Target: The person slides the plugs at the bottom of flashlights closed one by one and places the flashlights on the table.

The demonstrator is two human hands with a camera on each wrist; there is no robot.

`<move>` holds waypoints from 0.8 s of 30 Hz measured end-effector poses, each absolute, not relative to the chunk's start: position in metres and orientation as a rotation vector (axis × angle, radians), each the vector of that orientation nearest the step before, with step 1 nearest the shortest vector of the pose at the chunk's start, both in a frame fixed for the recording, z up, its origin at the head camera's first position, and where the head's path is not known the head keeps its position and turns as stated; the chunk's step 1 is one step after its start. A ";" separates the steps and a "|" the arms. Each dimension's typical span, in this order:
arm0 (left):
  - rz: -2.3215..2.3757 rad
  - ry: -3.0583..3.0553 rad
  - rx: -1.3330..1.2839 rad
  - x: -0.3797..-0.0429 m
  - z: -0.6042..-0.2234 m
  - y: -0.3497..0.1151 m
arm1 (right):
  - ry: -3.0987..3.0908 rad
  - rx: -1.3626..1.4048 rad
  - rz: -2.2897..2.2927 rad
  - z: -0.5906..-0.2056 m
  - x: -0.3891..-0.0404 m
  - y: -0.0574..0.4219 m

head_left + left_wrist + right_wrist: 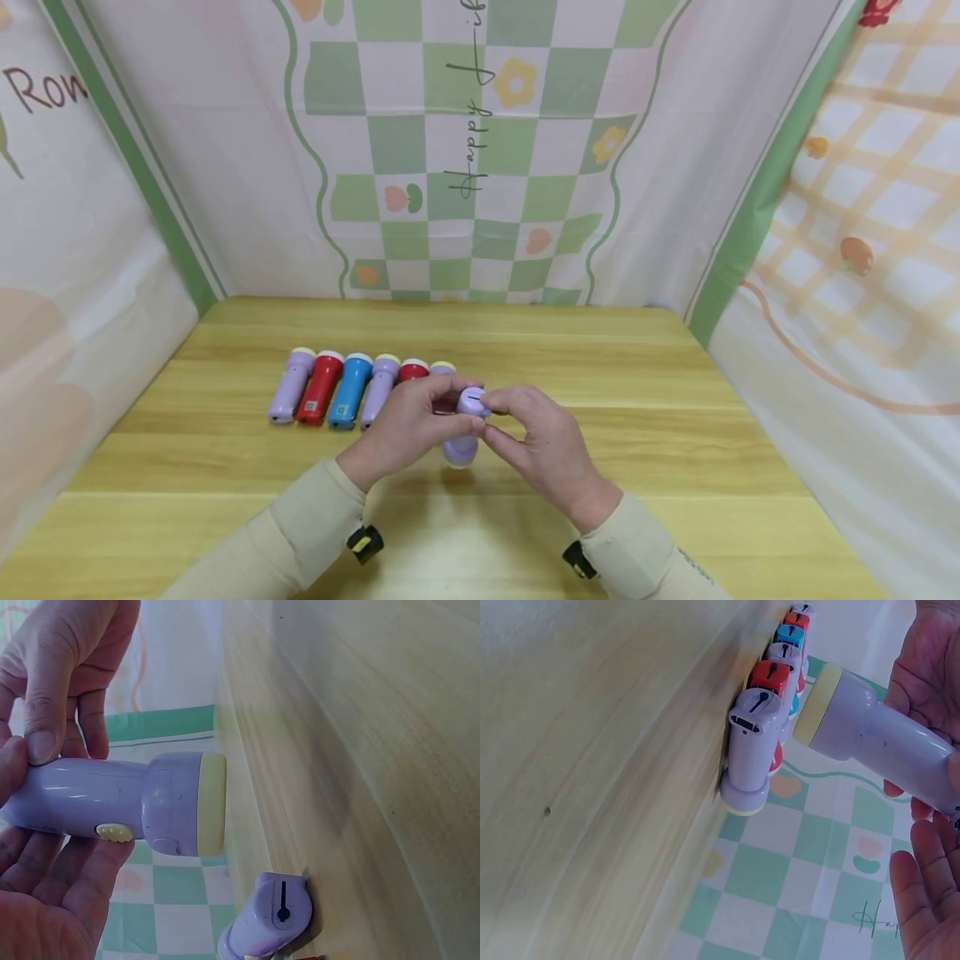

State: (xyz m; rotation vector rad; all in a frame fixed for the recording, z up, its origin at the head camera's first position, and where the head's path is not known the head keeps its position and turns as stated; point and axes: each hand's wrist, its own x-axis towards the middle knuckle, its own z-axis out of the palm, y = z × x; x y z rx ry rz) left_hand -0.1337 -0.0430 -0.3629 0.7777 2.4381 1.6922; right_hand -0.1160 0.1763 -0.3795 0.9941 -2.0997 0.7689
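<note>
A purple flashlight (461,451) with a pale yellow rim hangs above the table, lens end down and slotted tail end up. My left hand (405,423) grips its body, fingers behind and thumb near the tail. With thumb and forefinger, my right hand (542,446) pinches the tail end from the other side. In the left wrist view the flashlight (112,796) shows a yellow slide switch; the left hand (52,907) is below it and the right hand (64,667) above. The right wrist view shows the left hand (930,690) and right hand (922,892) around it.
Several flashlights lie side by side left of centre: purple (291,387), red (320,389), blue (350,393) and more, partly hidden by my left hand. They rest on a wood-grain table (637,400). Patterned cloth (510,150) hangs behind and at both sides.
</note>
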 end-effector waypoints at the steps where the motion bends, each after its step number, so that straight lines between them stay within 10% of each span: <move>1: 1.692 2.436 0.777 -0.133 -0.363 -0.043 | -2.103 0.994 0.779 -0.380 -0.116 0.176; 24: 1.718 2.383 0.799 -0.132 -0.364 -0.046 | -2.136 1.033 0.882 -0.381 -0.115 0.175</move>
